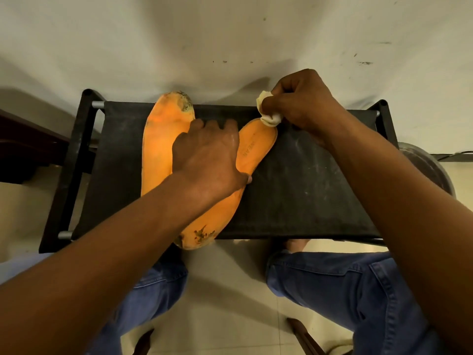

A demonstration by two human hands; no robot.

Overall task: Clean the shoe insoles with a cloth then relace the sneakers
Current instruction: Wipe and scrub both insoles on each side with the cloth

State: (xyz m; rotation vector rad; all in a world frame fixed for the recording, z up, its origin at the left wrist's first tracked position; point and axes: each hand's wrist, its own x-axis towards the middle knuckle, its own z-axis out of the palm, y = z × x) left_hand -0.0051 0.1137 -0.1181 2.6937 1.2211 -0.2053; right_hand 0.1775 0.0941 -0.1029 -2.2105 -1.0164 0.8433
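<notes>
insoles, two orange ones, lie side by side on the black fabric shelf (294, 190). left hand (208, 160) presses flat, fingers close together, pinning the right insole (252, 149) across its middle. right hand (304, 103) pinches a bunched pale cloth (268, 111) against that insole's far tip. left insole (160, 139) sits alongside, grimy at its far end.

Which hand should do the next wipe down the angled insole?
Right. The right hand already grips the cloth at that angled insole, at its far end. The left hand lies flat across both insoles, pinning them to the black stool.
</notes>
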